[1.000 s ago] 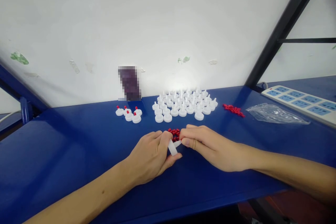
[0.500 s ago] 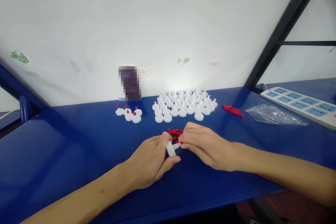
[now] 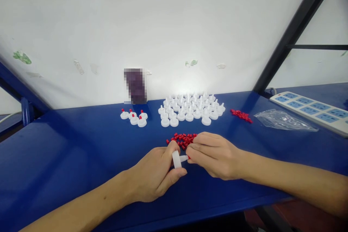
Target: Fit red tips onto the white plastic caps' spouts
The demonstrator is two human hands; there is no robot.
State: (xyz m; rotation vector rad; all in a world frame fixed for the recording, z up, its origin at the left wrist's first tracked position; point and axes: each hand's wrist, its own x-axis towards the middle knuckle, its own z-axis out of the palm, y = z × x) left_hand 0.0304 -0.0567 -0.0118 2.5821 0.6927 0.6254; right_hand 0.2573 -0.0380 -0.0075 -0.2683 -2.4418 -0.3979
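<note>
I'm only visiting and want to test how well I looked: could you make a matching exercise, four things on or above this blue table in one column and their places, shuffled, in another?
Things
1. clear plastic bag
2. tilted white cap
3. five red-tipped caps
4. power strip

Places
A. left of the big group of plain white caps
B. running out of the picture's right edge
C. between a pile of red pieces and the power strip
D. in the person's left hand

Pairs
1-C, 2-D, 3-A, 4-B
</note>
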